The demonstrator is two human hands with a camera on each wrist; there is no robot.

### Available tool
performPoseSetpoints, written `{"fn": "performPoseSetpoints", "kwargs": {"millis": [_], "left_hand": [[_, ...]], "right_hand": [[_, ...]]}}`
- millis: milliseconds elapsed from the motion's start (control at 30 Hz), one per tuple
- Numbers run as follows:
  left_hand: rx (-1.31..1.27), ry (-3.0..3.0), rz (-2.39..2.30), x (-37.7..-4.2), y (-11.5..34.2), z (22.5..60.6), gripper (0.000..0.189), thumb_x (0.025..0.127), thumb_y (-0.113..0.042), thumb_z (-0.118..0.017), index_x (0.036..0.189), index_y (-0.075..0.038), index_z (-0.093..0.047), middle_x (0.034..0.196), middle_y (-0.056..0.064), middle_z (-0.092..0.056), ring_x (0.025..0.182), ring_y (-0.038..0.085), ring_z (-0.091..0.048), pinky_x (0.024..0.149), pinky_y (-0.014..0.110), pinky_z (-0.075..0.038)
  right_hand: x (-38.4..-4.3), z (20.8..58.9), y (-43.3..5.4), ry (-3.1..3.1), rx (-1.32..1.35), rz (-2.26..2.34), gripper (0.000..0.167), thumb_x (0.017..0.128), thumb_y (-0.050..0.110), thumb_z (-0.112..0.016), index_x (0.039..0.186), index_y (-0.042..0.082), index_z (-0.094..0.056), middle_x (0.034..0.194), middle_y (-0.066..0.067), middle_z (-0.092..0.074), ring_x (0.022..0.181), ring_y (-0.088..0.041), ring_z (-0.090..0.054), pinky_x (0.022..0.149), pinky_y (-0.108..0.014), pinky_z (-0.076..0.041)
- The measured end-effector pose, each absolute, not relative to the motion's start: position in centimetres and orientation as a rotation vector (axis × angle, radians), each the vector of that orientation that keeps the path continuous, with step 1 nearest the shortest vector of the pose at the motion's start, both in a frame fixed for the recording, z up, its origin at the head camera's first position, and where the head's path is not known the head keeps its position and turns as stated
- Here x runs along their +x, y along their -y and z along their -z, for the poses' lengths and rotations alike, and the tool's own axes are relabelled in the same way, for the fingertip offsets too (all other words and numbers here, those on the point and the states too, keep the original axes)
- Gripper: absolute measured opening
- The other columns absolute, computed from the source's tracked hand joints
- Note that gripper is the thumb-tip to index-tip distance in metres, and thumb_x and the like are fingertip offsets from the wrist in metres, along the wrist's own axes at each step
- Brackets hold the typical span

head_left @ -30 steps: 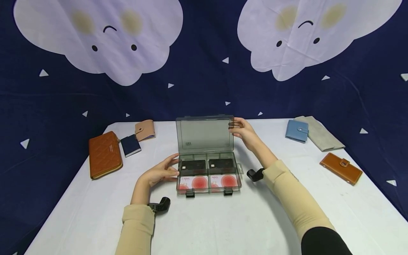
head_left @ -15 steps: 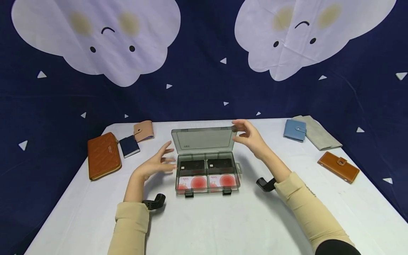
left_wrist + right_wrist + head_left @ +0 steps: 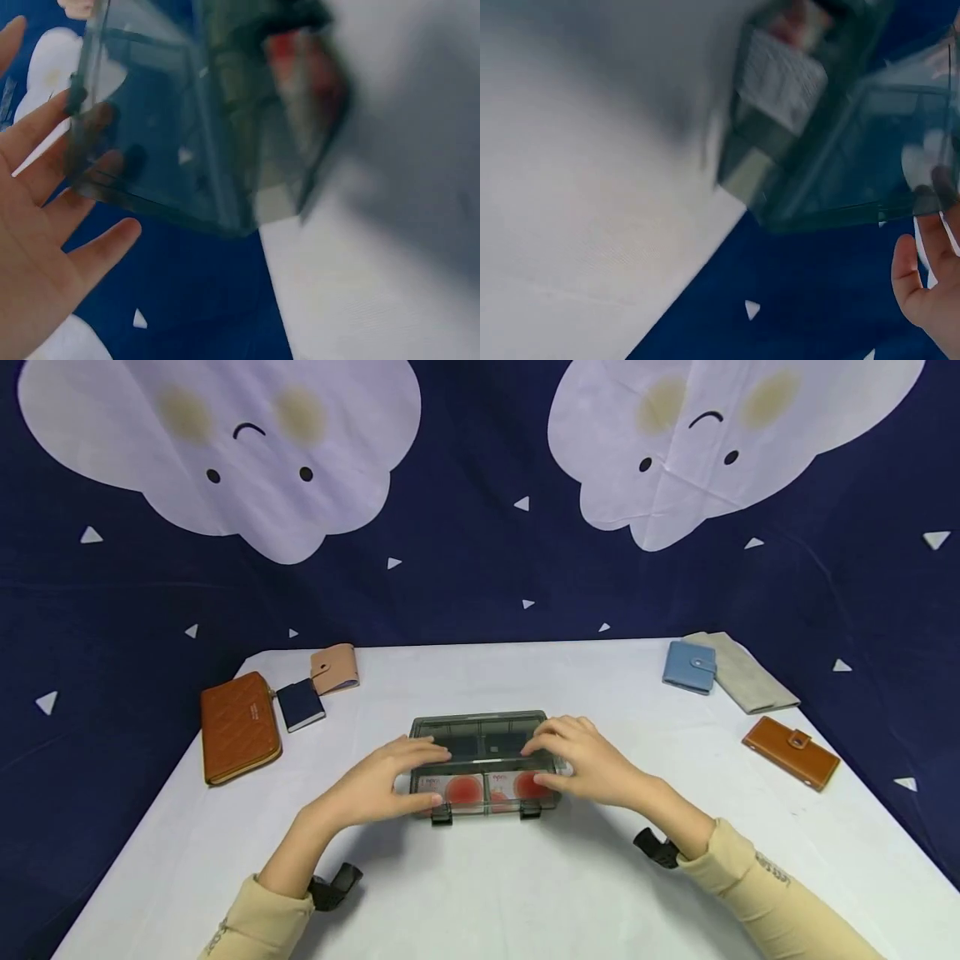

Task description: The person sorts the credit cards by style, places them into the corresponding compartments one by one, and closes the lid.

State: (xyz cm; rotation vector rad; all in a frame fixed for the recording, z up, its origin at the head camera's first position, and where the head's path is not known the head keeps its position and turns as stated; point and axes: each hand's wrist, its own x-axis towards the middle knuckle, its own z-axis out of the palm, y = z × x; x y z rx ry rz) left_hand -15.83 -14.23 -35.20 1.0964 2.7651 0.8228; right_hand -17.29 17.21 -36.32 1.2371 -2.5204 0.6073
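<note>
A translucent grey-green plastic divider box (image 3: pixel 489 808) lies on the table, its hinged lid (image 3: pixel 480 723) tilted forward over it. Two white cards with red circles (image 3: pixel 462 788) show in the front compartments, and dark cards (image 3: pixel 465 745) show dimly through the lid. My left hand (image 3: pixel 386 781) is at the left edge, fingers extended over the lid and thumb low near the front. At the opposite edge is my right hand (image 3: pixel 588 766), fingers gently bent. In the left wrist view, the fingertips of my left hand (image 3: pixel 52 225) show through the lid (image 3: pixel 150 135).
A brown quilted zip wallet (image 3: pixel 240 727), a navy booklet-like case (image 3: pixel 301 703) and a pink-beige snap wallet (image 3: pixel 335 667) lie at left. To the right are a blue wallet (image 3: pixel 688 666), a grey pouch (image 3: pixel 750 675) and a brown strap wallet (image 3: pixel 791 750).
The lid has swung from upright down toward the front. Both hands have come forward and inward over the box from its sides, the left after parting from the box's left side.
</note>
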Motion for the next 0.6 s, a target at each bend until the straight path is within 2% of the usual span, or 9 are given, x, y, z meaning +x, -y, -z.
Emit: {"fn": "performPoseSetpoints", "kwargs": {"millis": [100, 300, 600], "left_hand": [[1.149, -2.801, -0.637, -14.8, 13.8, 36.1, 0.051, 0.082, -0.038, -0.067, 0.125, -0.012, -0.059, 0.131, 0.005, -0.053, 0.126, 0.029, -0.042, 0.108, 0.049, -0.026], [1.188, -2.826, -0.494, -14.0, 13.4, 37.4, 0.048, 0.081, -0.036, -0.069, 0.120, -0.011, -0.062, 0.128, 0.007, -0.055, 0.120, 0.029, -0.048, 0.104, 0.048, -0.034], [1.152, -2.835, -0.460, -13.7, 13.2, 38.1, 0.048, 0.081, -0.037, -0.069, 0.121, -0.012, -0.061, 0.130, 0.007, -0.053, 0.121, 0.028, -0.047, 0.102, 0.046, -0.037]], "right_hand": [[-16.4, 37.4, -16.8, 2.506, 1.353, -0.394, 0.037, 0.075, 0.024, -0.077, 0.107, 0.017, -0.061, 0.104, 0.004, -0.056, 0.096, -0.016, -0.052, 0.081, -0.036, -0.040], [-15.5, 38.8, -16.3, 2.538, 1.458, -0.121, 0.051, 0.075, 0.026, -0.076, 0.120, 0.018, -0.054, 0.111, 0.001, -0.055, 0.100, -0.019, -0.051, 0.082, -0.040, -0.044], [-14.5, 39.4, -15.7, 2.498, 1.456, 0.214, 0.048, 0.076, 0.029, -0.076, 0.120, 0.029, -0.057, 0.115, -0.004, -0.050, 0.097, -0.022, -0.046, 0.069, -0.037, -0.040]]}}
